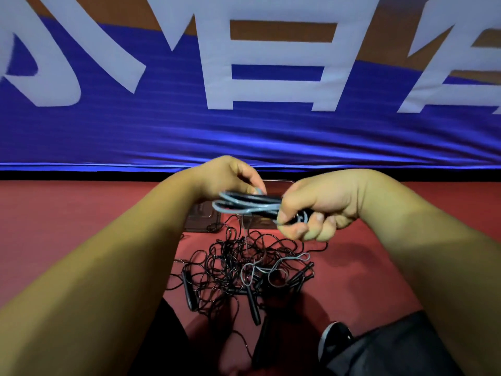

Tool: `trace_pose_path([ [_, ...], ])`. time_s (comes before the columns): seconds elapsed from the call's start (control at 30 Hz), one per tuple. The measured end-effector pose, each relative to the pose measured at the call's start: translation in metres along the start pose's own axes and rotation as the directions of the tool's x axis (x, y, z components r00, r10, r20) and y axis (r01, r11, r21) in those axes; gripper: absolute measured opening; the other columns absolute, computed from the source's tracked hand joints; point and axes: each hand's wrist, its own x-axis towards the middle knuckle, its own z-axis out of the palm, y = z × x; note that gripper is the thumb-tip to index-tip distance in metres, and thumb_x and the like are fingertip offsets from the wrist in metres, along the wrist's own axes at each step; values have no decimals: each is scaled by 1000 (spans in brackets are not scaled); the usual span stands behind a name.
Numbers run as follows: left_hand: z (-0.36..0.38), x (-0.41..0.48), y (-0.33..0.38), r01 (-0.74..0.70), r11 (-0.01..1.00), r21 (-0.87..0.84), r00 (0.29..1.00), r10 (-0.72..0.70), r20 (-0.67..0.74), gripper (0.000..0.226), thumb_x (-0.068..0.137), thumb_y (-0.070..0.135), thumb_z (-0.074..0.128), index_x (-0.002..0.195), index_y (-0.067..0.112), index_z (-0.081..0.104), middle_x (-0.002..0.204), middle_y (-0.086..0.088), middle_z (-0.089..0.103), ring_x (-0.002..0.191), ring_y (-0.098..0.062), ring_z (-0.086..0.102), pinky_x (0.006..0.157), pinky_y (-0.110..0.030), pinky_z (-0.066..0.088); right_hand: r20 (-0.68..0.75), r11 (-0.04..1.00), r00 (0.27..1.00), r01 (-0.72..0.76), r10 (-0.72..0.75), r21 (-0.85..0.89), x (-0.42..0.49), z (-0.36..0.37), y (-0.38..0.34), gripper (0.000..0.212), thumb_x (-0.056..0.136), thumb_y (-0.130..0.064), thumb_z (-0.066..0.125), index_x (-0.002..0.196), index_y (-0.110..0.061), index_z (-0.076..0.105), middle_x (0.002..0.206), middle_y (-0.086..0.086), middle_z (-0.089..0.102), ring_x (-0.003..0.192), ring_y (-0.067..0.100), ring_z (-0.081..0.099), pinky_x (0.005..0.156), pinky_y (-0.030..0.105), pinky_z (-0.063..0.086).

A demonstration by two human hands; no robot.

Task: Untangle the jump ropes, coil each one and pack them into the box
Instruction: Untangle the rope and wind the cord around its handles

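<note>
A grey-blue jump rope with black handles is partly wound into a flat coil, held in the air between both hands. My left hand pinches the coil's far left end. My right hand is closed around its right end and the handles. A thin strand of it hangs down into a tangled pile of black jump ropes on the red floor, where several black handles and a loose grey loop lie. The dark box sits on the floor behind the pile, mostly hidden by my hands.
A blue and orange banner with large white letters stands upright just beyond the box. A person's dark trouser leg and a shoe are at the lower right. Red floor spreads to the left and right.
</note>
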Motion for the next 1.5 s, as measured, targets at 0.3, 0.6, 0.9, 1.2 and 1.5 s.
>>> trace_pose_path([
  [0.3, 6, 8, 24, -137, 963, 231, 982, 162, -94, 14, 87, 9, 83, 93, 20, 80, 89, 3, 79, 85, -14, 75, 86, -32, 59, -326, 966, 918, -255, 228, -41, 28, -7, 16, 13, 98, -10, 52, 85, -9, 50, 68, 7, 49, 46, 9, 24, 39, 13, 18],
  [0.6, 13, 4, 28, -60, 896, 440, 985, 125, -121, 26, 88, 11, 74, 107, 29, 77, 87, 14, 76, 85, -4, 71, 80, -23, 55, -754, 982, 655, -165, 36, -96, 26, -21, 13, 23, 100, -15, 50, 83, -3, 61, 42, 1, 50, 34, 15, 35, 43, 17, 31],
  [0.9, 34, 20, 17, 114, 949, 292, 986, -74, -146, 16, 100, 21, 66, 88, 10, 69, 79, -6, 77, 70, -27, 75, 74, -47, 65, -898, 965, 406, 254, -171, -69, 47, -29, 3, 11, 90, -7, 52, 81, -3, 58, 61, 12, 48, 42, 19, 38, 43, 26, 32],
  [1.2, 15, 11, 19, 126, 991, 45, 984, -119, -130, 18, 86, 16, 85, 95, 5, 73, 84, -14, 77, 66, -20, 72, 74, -39, 66, -757, 892, 621, 437, -204, 119, 33, -28, 5, 18, 99, -27, 71, 103, -15, 58, 79, 3, 50, 50, 8, 28, 44, 20, 17],
  [1.5, 14, 9, 14, 97, 995, 14, 994, -96, -59, 33, 85, 27, 86, 100, 4, 68, 74, -6, 65, 69, -25, 61, 77, -55, 59, -766, 833, 618, 508, -177, 218, 30, -28, 3, 37, 104, -52, 61, 93, -18, 55, 70, 3, 53, 47, 8, 25, 49, 19, 12],
])
